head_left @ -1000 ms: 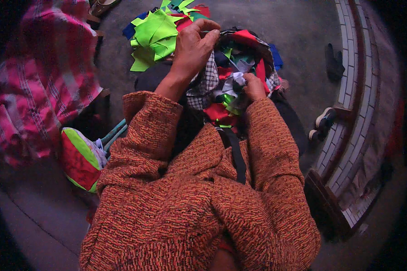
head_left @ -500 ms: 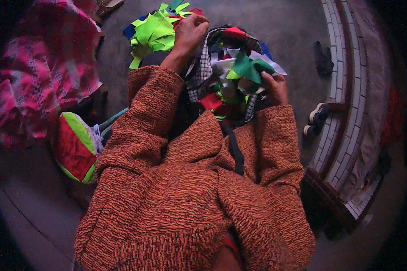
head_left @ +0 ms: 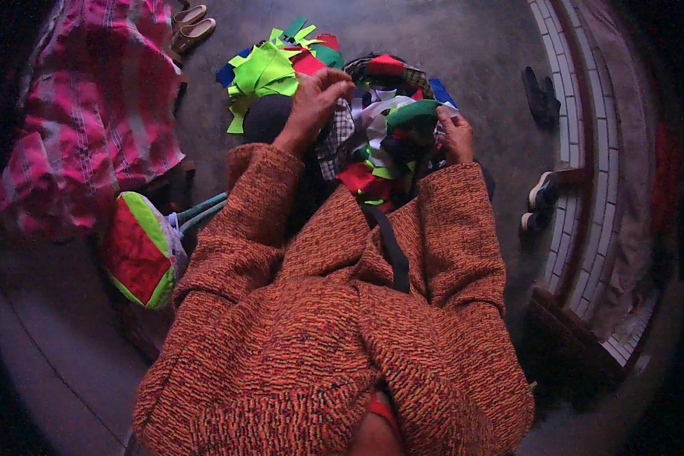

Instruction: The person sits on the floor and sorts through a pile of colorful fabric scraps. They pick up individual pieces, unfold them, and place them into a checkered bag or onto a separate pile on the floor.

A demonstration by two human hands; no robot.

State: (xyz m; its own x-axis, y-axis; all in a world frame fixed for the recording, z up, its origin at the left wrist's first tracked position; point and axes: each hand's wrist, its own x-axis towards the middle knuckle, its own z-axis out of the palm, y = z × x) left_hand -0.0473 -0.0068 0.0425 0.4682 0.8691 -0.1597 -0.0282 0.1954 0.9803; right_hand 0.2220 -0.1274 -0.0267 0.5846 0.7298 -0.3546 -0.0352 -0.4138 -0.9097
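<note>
Two sleeves of my orange knit sweater (head_left: 334, 334) fill the near part of the view, and a dark strap (head_left: 391, 251) runs down my chest. Just beyond, at twelve o'clock, the heap of cloth scraps (head_left: 376, 152) sits bunched in my lap. My right hand (head_left: 456, 137), at one o'clock, has its grip closed on a dark green piece (head_left: 412, 114), lifting its edge off the heap. My left hand (head_left: 315, 106), at eleven o'clock, is curled with fingertips pinched into the scraps; I cannot tell which single piece it holds. To do this well, I judge I should keep the green piece pinched near its edge and draw it up slowly, while the left hand presses the rest down so nothing tangles or spills. At nine o'clock lies a red and green cloth ball (head_left: 138, 251). Farther, bright green and red scraps (head_left: 270, 68) lie spread on the floor (head_left: 463, 45), a pink checked cloth (head_left: 83, 129) at ten o'clock, sandals (head_left: 194, 26) beyond.
</note>
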